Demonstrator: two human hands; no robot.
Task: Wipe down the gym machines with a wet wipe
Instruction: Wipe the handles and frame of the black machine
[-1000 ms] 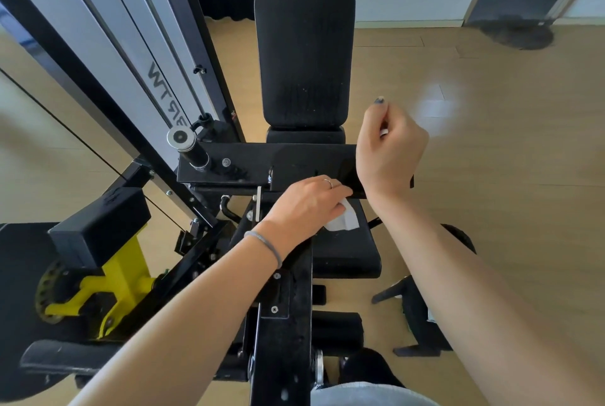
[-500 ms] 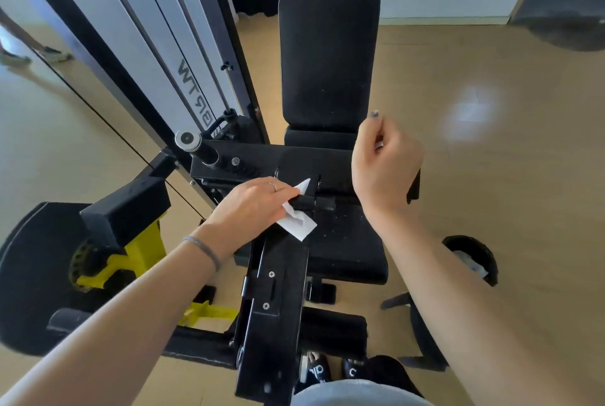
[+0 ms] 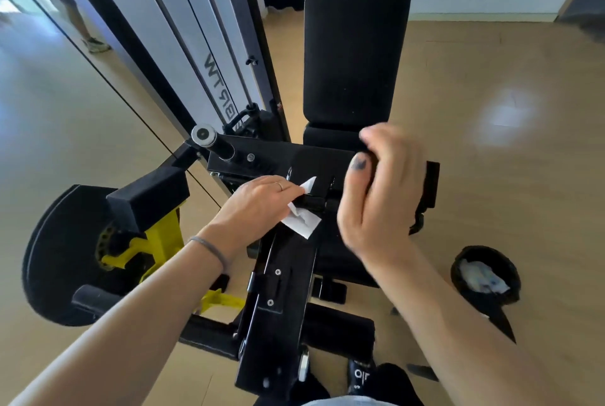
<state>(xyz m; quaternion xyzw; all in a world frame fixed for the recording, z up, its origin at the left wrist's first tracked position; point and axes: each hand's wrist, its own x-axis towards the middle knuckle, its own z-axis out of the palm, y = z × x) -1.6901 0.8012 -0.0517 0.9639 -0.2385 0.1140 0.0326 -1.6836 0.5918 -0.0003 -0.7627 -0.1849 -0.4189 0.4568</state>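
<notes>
White against the black metal, the wet wipe (image 3: 302,217) sits under the fingers of the left hand (image 3: 258,209), which presses it onto the near end of the machine's black arm (image 3: 281,301), right where that arm meets the crossbar (image 3: 288,156) in front of the seat (image 3: 347,261). Most of the wipe is pinned beneath the fingertips; one corner sticks up and a flap hangs out to the right. The arm's long axis runs from the wipe back toward the person, so the unwiped length lies below the left hand, and a pull straight toward the body looks like the natural stroke. The right hand (image 3: 379,196) is raised just right of the wipe, fingers curled; it is blurred and I cannot tell whether it holds anything. The left hand is plainly nearer and already on the wipe. A small black bin (image 3: 484,278) stands on the floor to the right, well apart.
</notes>
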